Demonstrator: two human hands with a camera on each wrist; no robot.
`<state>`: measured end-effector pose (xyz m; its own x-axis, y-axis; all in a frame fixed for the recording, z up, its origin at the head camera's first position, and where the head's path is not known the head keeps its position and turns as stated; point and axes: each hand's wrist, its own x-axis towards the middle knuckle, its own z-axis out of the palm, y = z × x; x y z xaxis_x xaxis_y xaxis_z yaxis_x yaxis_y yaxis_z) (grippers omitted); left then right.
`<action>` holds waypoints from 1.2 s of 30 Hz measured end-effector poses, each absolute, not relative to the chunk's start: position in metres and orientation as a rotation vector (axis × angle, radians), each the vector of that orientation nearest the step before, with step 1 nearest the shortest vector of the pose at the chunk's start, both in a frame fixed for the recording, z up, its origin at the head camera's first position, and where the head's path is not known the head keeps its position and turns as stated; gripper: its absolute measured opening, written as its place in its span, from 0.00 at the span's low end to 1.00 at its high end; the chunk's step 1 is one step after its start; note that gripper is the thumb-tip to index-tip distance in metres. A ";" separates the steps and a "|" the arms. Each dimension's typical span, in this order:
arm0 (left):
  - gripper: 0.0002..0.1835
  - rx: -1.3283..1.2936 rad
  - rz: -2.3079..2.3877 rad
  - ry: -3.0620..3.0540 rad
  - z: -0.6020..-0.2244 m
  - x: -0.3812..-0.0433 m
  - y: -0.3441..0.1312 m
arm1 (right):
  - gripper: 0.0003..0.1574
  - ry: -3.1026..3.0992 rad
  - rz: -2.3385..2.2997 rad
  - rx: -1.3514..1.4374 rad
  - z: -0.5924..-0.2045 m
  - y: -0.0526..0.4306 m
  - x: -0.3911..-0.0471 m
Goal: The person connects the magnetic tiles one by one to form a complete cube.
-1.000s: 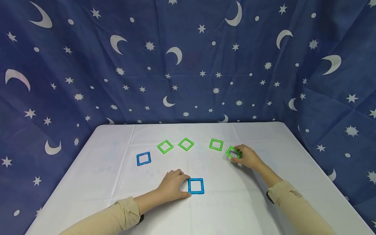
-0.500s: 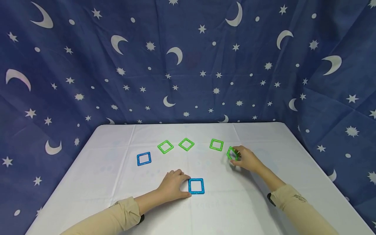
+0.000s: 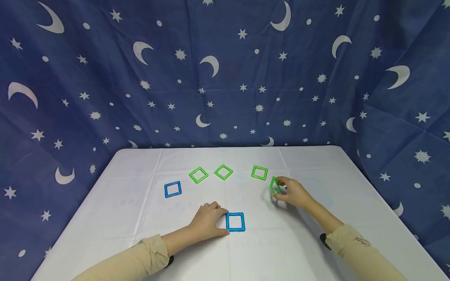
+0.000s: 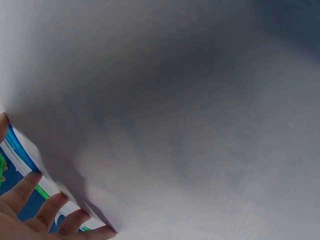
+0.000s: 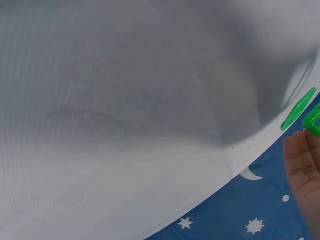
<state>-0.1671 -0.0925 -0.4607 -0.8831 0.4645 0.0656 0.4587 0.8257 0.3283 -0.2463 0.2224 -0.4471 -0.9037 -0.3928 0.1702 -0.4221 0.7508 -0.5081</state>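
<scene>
Positions are taken from the near blue square [image 3: 243, 222], flat on the white table [image 3: 263, 257]. Left to right:

Your left sleeve [image 3: 133, 257], tan, comes in left of the near blue square and on your side of it. The far blue square [image 3: 174, 195] lies flat, beyond the near blue square and well to its left, turned a little. The first green square [image 3: 202, 179] lies flat, set as a diamond, beyond the near blue square and left of it.

Your left hand [image 3: 207, 222] is just left of the near blue square and clamped on it: thumb at its near left corner, forefinger at its far left corner. In the left wrist view your other fingers are spread.

The second green square [image 3: 219, 176], also diamond-wise, lies flat beyond the near blue square, slightly left. The third green square [image 3: 258, 178] lies flat beyond it and to the right, a little skewed.

The fourth green square [image 3: 272, 182], farther right of the near blue square and beyond it, is steeply tilted. Your right hand [image 3: 294, 191] pinches it between thumb and fingers from the right. Its lower edge may touch the table; the right wrist view catches too little to tell.

Your right sleeve [image 3: 358, 249], tan, is well right of the near blue square. The blue backdrop [image 3: 225, 70], patterned with moons and stars, rises well beyond it.
</scene>
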 end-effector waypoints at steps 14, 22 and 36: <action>0.31 0.752 0.533 2.988 -0.460 -0.168 -0.091 | 0.36 -2.918 1.003 0.742 -0.441 0.206 -0.231; 0.30 0.754 0.527 2.994 -0.461 -0.168 -0.091 | 0.36 -2.946 1.071 0.770 -0.441 0.192 -0.222; 0.30 0.726 0.530 2.979 -0.458 -0.167 -0.091 | 0.36 -2.922 1.153 0.886 -0.445 0.176 -0.215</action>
<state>-0.1675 -0.0907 -0.4582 -0.8906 0.4519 0.0506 0.4416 0.8331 0.3329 -0.2150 0.1765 -0.4452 -0.8455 -0.5276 0.0817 -0.4412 0.6044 -0.6633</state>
